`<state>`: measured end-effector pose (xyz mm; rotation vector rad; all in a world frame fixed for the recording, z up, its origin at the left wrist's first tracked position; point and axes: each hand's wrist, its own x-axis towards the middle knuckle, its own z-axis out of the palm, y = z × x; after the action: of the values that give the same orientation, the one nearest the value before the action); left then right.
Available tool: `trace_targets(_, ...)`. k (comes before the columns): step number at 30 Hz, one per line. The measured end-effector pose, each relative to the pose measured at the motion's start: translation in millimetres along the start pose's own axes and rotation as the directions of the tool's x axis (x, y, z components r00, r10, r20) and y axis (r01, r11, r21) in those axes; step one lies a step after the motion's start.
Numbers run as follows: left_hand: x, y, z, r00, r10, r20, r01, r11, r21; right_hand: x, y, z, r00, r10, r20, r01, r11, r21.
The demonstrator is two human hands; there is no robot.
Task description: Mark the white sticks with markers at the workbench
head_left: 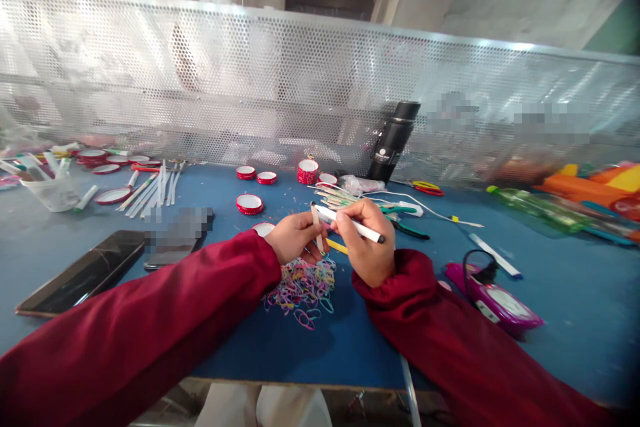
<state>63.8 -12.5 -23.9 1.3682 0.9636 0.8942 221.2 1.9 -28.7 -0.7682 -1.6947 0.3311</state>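
My left hand (297, 238) pinches a short, flat pale stick (319, 233) upright between thumb and fingers. In my right hand (371, 243) is a white marker pen (364, 230) with a black end, gripped like a writing tool. The pen's dark tip lies at the top of the stick; whether the two touch, I cannot tell. Right below both hands is a loose heap of colourful rubber bands (306, 283) on the blue table (300, 353). A yellow strip (337, 247) shows between the hands, partly hidden.
Two phones (85, 273) lie at left, near white strips (153, 193) and a cup of markers (50, 192). Red-rimmed lids (249, 204) stand behind my hands. A black flask (395, 140) leans against the perforated metal panel (225, 80). At right are a purple power strip (495, 300) and a green bottle (540, 208).
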Motion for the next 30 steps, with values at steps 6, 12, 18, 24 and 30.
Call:
trace_targets(6, -0.4, 0.2, 0.2, 1.000, -0.008, -0.003, 0.008, 1.000, -0.006, 0.2, 0.2, 0.6, 0.999, 0.026, -0.021, -0.026, 1.000, 0.012)
trace_targets(12, 0.2, 0.0, 0.4, 1.000, -0.010, 0.007, 0.010, 1.000, -0.002, 0.5, 0.3, 0.6, 1.000, 0.015, -0.018, -0.015, 1.000, 0.007)
trace_targets(18, 1.4, -1.8, 0.0, 1.000, -0.002, 0.014, 0.003, 1.000, -0.006, 0.4, -1.1, 0.5, 1.000, 0.017, -0.013, -0.017, 1.000, -0.002)
trace_targets(24, 1.6, -1.8, -1.0, 1.000, 0.002, 0.018, -0.002, 1.000, -0.014, 1.1, -1.3, -0.6, 1.000, 0.019, -0.020, -0.019, 1.000, -0.010)
trace_targets(30, 1.6, -1.6, -1.7, 1.000, 0.001, -0.004, -0.001, 0.999, -0.033, 0.1, -0.6, -1.3, 1.000, 0.007, -0.027, -0.007, 1.000, 0.000)
